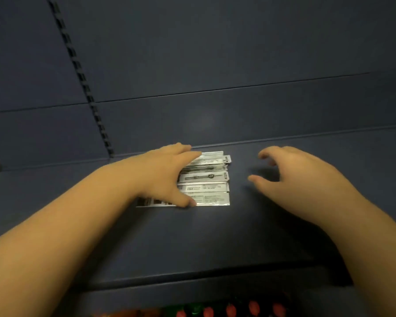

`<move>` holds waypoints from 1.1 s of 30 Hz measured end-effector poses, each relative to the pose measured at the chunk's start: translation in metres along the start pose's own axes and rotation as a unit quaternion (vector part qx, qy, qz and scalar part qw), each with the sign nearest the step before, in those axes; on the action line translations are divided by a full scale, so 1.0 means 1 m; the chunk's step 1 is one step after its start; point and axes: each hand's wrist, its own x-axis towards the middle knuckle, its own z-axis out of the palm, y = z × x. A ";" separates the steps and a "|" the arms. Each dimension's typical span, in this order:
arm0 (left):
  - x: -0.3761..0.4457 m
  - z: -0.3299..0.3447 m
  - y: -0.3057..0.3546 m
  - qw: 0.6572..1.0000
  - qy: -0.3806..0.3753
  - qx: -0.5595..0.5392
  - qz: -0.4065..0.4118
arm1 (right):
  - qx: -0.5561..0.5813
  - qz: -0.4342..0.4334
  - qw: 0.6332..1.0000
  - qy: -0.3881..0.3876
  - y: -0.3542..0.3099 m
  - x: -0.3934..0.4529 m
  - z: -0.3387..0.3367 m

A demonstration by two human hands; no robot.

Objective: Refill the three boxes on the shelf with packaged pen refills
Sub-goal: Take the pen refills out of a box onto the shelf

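Note:
Several silvery packaged pen refills (pixel 206 179) lie side by side in a flat batch on the dark blue shelf (pixel 215 236). My left hand (pixel 162 175) rests on the left part of the batch, fingers over its far edge and thumb at its near edge. My right hand (pixel 302 177) hovers just to the right of the packs, fingers spread and curled, holding nothing. No boxes show in this view.
A slotted shelf upright (pixel 82 81) runs diagonally up the blue back panel (pixel 215 42). Below the shelf's front edge, red and green items (pixel 229 310) show on a lower level.

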 end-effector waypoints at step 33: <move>0.052 -0.002 -0.025 0.995 -0.015 0.069 0.067 | -0.043 0.150 0.987 0.028 -0.064 -0.083 0.014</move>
